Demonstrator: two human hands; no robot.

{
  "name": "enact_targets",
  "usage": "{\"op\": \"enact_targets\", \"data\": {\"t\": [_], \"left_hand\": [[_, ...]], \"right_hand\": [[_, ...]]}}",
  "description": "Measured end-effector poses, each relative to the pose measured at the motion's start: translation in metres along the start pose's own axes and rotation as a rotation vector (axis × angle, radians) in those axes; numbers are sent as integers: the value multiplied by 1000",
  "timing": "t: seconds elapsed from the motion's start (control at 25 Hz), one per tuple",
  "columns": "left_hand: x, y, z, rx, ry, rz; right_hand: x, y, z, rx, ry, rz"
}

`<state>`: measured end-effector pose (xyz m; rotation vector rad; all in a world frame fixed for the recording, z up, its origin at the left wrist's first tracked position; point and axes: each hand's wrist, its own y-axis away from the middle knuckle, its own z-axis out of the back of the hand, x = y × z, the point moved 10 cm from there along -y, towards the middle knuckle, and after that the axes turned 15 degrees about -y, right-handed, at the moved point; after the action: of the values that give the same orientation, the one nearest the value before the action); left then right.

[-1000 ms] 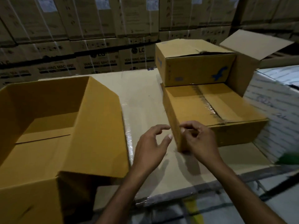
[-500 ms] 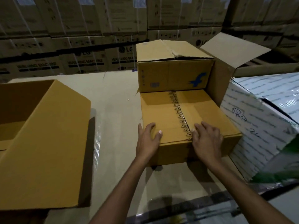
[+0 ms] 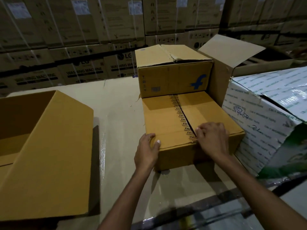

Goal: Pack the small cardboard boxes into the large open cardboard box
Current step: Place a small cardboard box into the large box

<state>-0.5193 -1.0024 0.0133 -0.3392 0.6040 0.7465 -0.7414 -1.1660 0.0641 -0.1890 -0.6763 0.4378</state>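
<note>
Landmark is the taped small box (image 3: 166, 123), sitting on the work surface (image 3: 119, 113) straight in front of you. Your left hand (image 3: 147, 151) clamps its near-left corner, thumb on the top face and fingers wrapped down the left side. Your right hand (image 3: 214, 140) is on top near the front edge, with curled fingertips dug into the centre seam beside the printed tape (image 3: 181, 115). The right-hand flap edge sits slightly proud of the seam there. The second small box (image 3: 172, 80) (blue logo on its front) touches the landmark's far end and stands higher; I can't tell if it rests on the landmark or just behind it. The large open box (image 3: 49, 146) is left of the landmark, well apart, with its mouth up and a flap folded out toward the landmark. Neither small box is in it. A white printed carton (image 3: 265, 130) sits just beside the landmark's right side. A brown box with a raised flap (image 3: 221, 80) is behind-right. Stacked washing-machine cartons (image 3: 83, 39) form the wall beyond.
</note>
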Motion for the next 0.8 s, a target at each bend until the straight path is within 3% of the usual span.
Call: {"op": "enact_targets", "data": {"t": [0.2,0.4,0.56,0.68,0.8], "left_hand": [[5,5,4,9,-13,-4],[10,-6,0,168,168,98],[33,-16,15,207,44,100],[55,-24,34,196,-42,140],[70,-26,35,252,35,220]], "right_hand": [[-59,-26,8,96,131,-286],[-61,-24,14,87,138,-347],[-60,-10,10,98,176,-380],[-71,-4,10,78,27,-487],[-74,-1,2,128,-139,-531]]}}
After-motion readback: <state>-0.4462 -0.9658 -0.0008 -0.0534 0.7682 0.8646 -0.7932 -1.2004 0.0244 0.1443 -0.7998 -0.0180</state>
